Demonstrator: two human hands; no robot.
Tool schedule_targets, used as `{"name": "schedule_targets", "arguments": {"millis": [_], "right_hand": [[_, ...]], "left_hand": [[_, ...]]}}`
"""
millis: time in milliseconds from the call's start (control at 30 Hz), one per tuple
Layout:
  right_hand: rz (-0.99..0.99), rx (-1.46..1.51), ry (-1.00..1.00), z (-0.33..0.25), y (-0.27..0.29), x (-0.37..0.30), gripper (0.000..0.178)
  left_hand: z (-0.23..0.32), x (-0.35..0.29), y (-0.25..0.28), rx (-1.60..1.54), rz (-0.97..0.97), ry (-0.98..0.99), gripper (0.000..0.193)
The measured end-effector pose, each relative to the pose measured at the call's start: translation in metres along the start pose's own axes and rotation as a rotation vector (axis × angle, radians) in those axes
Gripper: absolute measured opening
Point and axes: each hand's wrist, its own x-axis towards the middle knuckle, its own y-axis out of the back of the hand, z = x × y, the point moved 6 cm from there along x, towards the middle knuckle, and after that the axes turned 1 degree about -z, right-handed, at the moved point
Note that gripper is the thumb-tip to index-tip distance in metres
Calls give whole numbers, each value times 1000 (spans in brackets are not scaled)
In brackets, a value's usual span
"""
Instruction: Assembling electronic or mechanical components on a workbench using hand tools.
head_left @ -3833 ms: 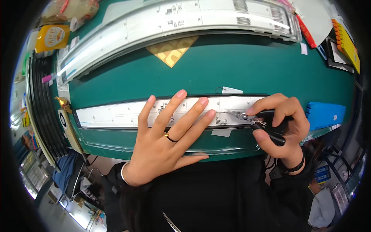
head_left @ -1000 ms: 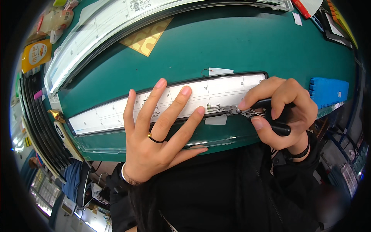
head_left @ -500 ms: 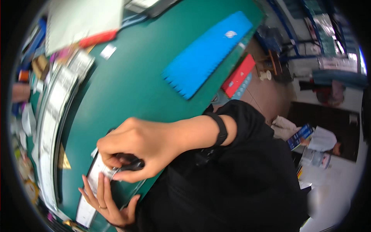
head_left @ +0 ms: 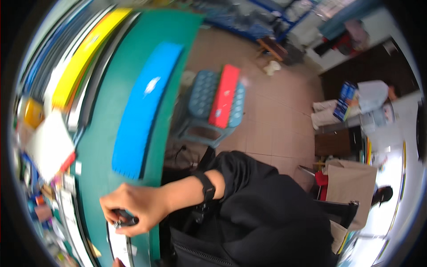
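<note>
My right hand is closed around a small black-handled tool with a metal tip; its exact kind is unclear. The tip is close to a narrow white strip with a dark edge, lying on the green table mat. Of my left hand, only a fingertip shows at the lower edge, stretched out on the strip; the rest is out of view. Beyond my right hand lies a long blue toothed piece on the mat.
Stacked panels, one yellow, line the table's far left. Nearer stand white strips and clutter. A blue-grey stool bearing a red block stands on the right. Further right, a person holds something blue; a beige-covered chair is nearer.
The view has swung right, so more floor and the stool show. My left hand has slipped almost wholly out of the lower edge. My right hand still grips the tool over the strip.
</note>
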Motion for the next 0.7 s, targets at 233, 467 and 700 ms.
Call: {"name": "schedule_targets", "arguments": {"millis": [233, 467, 700], "right_hand": [[148, -420, 448, -12, 9, -39, 31], [191, -555, 450, -10, 8, -39, 29], [214, -413, 337, 0, 11, -37, 34]], "left_hand": [[-34, 18, -19, -288, 156, 260, 21], [-37, 42, -43, -352, 187, 95, 21], [-32, 49, -56, -348, 182, 49, 21]]}}
